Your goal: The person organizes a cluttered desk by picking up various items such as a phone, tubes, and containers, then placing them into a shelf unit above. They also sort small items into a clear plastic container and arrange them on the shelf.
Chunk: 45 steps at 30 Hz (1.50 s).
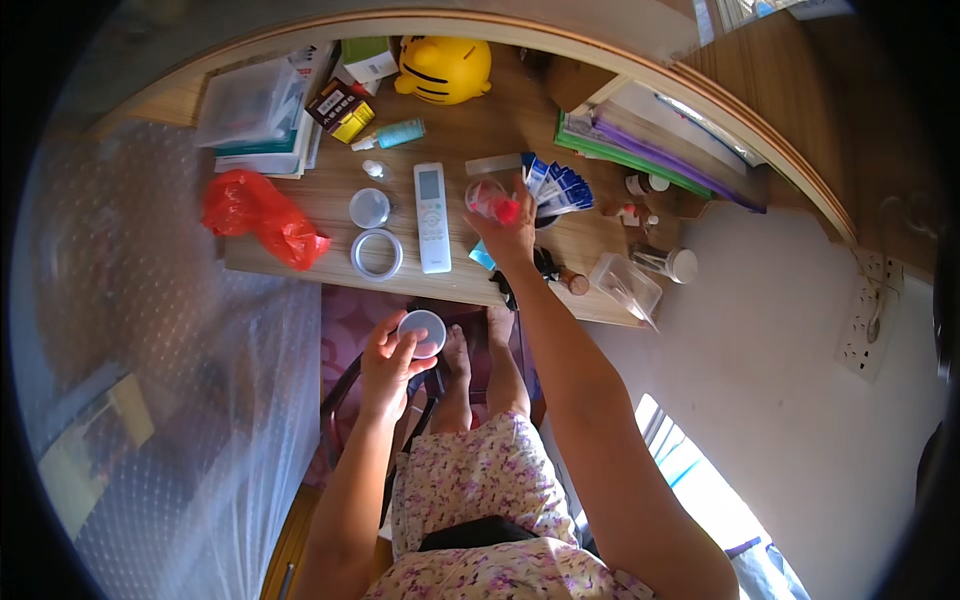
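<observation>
In my left hand [391,358] is a small round translucent plastic tub or lid [422,334], held by the rim before the desk's front edge. My right hand [504,234] reaches over the desk, its thumb and fingers around a clear plastic bottle [484,196] with a pinkish-red cap. Blue-and-white sachets [559,187] fan out just right of those fingers. A white remote control [432,217] lies left of the bottle. Beyond it stand a round clear tub [369,208] and a ring-shaped translucent lid [376,255].
A red plastic bag [259,217] lies at the desk's left. Behind are a blue spray bottle [399,133], a small box [339,110] and a yellow piggy bank [444,69]. At right are a clear plastic box [626,285] and a jar of cotton swabs [667,262]. A sheer curtain [255,390] hangs left.
</observation>
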{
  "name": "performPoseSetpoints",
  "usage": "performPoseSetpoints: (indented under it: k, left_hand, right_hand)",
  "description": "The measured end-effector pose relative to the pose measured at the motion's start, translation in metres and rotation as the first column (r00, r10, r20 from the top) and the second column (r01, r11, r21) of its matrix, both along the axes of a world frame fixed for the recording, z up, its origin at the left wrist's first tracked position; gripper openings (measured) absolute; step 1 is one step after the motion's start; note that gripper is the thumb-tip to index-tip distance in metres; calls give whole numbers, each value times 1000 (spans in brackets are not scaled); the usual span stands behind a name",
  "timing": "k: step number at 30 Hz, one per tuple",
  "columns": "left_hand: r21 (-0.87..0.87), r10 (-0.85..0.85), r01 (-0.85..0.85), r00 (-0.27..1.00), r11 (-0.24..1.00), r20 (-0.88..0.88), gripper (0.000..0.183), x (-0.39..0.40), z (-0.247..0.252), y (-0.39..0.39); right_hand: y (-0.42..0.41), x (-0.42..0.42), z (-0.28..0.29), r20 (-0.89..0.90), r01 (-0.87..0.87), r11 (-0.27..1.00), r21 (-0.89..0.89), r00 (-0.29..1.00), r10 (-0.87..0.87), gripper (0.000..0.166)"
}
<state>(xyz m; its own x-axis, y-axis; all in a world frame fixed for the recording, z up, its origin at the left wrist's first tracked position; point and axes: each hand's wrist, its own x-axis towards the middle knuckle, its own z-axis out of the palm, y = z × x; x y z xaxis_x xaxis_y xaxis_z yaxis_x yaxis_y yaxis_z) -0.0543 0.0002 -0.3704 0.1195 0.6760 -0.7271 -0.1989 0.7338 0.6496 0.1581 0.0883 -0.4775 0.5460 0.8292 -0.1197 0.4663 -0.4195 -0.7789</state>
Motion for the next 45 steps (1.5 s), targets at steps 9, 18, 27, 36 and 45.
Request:
performPoseSetpoints:
  k: [9, 18, 27, 36, 45]
  left_hand:
    - [142, -115, 128, 988, 982, -99, 28, -11, -28, 6]
    - [240, -225, 256, 963, 936, -151, 21, 8, -56, 58]
    - [317, -359, 774, 560, 549, -746, 57, 73, -86, 123]
    - [460, -340, 758, 631, 463, -698, 75, 120, -126, 155]
    - [526, -314, 610, 776, 593, -546, 73, 87, -127, 139]
  right_hand:
    - [-6, 12, 22, -95, -126, 982, -139, 989, 113, 73]
    - [-59, 62, 2, 12, 373, 925, 71, 927, -374, 88]
    - [-18, 72, 0, -400, 271, 944, 190, 899, -178, 74]
    - [6, 76, -28, -309, 289, 952, 104, 919, -245, 39]
    - [-3, 82, -10, -500, 379, 901, 213, 834, -233, 19]
